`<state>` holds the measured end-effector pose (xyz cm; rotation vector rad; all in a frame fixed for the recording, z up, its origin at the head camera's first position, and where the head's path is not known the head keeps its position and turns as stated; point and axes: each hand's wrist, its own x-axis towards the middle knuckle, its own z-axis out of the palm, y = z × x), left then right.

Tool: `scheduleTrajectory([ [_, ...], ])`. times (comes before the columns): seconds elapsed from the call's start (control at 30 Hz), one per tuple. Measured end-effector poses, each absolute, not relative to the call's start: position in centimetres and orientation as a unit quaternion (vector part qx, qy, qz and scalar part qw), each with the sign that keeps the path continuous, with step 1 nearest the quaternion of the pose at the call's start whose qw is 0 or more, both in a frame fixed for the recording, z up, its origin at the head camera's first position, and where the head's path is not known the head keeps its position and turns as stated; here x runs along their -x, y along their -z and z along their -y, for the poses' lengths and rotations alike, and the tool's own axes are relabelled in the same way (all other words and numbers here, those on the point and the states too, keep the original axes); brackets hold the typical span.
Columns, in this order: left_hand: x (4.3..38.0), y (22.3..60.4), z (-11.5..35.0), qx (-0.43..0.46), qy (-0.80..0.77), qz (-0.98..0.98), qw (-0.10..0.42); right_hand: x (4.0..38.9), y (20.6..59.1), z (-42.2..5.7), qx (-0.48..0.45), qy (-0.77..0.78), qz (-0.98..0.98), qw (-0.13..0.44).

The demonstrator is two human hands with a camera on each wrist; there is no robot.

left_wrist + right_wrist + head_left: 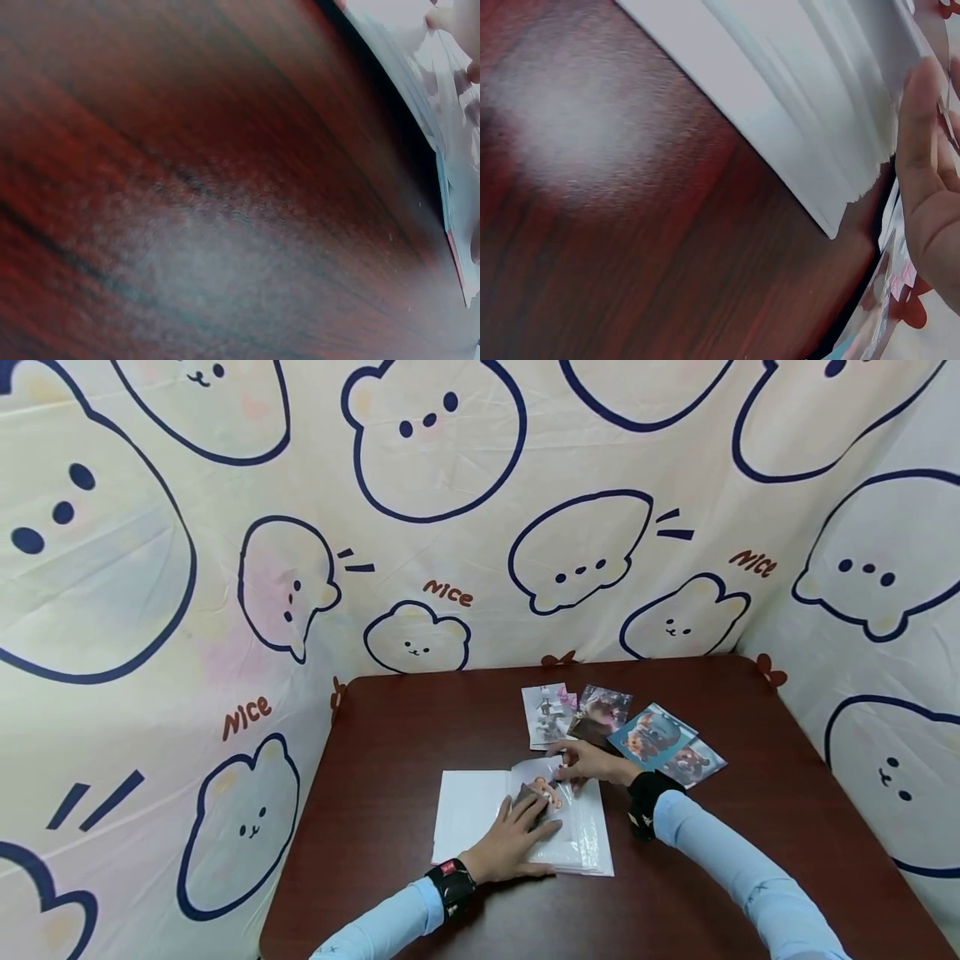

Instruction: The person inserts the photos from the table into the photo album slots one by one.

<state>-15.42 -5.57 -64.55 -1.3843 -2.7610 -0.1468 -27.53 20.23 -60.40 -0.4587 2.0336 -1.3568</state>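
An album (467, 814) with white pages and clear plastic sleeves (583, 831) lies spread on the table. My left hand (516, 842) rests on its right-hand page, fingers extended over a picture card (550, 792) at the sleeve. The card is partly covered by those fingers. At the top of the same page, my right hand (596, 763) pinches the upper edge of the clear sleeve between thumb and fingers. The right wrist view shows that hand (930, 187) beside the album's layered page edges (780, 127). In the left wrist view, only a strip of the album (409, 67) and some fingertips appear.
Several glossy picture cards lie behind the album: a pale one (545, 714), a dark one (603, 706), a blue-bordered one (652, 735) and another (692, 762) partly beneath it. The brown table (390, 727) meets a cartoon-printed cloth (442, 552) at the back.
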Motion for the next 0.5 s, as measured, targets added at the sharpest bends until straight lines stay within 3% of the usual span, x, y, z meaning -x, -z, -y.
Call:
scheduleTrajectory([
  [0.5,15.47,65.09,5.74,0.442,0.082,0.893,0.017,26.30,61.31,-20.17,0.191,0.502,-0.795,0.283],
])
